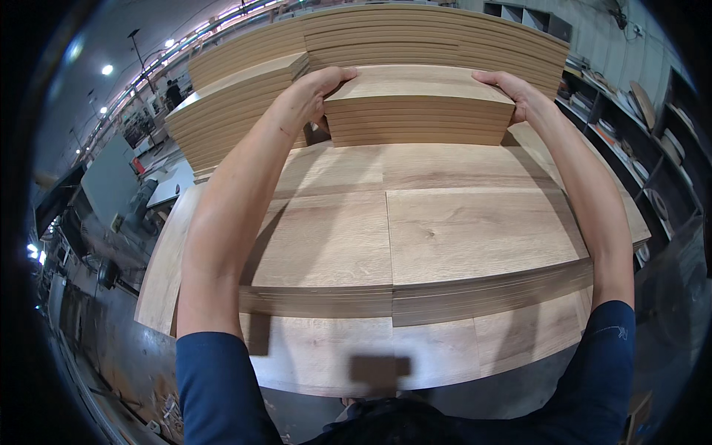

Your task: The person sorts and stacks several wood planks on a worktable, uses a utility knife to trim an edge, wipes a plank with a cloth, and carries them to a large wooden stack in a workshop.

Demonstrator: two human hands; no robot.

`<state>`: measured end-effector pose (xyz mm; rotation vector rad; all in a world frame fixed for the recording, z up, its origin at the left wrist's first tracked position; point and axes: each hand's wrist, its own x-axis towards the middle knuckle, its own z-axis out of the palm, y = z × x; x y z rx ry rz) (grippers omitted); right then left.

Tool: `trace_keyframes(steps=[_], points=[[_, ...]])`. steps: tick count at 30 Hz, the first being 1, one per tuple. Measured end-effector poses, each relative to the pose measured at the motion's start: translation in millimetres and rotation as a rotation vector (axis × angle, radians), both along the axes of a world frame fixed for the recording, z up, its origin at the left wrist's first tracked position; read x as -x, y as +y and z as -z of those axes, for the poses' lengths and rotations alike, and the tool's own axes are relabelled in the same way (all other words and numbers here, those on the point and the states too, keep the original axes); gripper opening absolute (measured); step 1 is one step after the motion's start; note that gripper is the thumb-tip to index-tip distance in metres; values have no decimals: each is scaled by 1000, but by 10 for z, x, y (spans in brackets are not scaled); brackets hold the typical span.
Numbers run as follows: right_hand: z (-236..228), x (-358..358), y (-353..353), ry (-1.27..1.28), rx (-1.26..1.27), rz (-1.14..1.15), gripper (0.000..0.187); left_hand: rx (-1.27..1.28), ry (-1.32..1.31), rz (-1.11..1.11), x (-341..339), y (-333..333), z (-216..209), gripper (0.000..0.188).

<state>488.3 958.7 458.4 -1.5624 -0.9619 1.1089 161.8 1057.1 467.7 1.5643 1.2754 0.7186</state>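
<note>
Both my arms reach far forward over layered wood-grain boards. My left hand (326, 87) grips the left end of a short stack of boards (419, 111), thumb on top and fingers down its side. At the opposite end, my right hand (517, 95) clasps the same stack, its thumb also on the top face. Several thin layers show along the stack's front edge. Below and nearer me lie two board piles side by side, a left pile (326, 245) and a right pile (482, 230), with a seam between them. Whether the held stack touches the boards beneath is unclear.
Taller board stacks (430, 37) rise behind, with another stack (237, 111) at the left. A lower layer of boards (437, 348) extends toward me. Dark shelves (630, 148) holding assorted pieces line the right wall. Machinery (133, 208) and a white table (170, 185) stand at left.
</note>
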Motion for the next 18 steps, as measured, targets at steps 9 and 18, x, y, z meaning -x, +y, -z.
trace_keyframes(steps=[9, 18], points=[[-42, -617, -264, -73, -27, 127, 57, -1387, 377, 350, -291, -1056, 366, 23], [296, 174, -462, -77, -241, 36, 79, -980, 551, 389, -467, -853, 681, 23]])
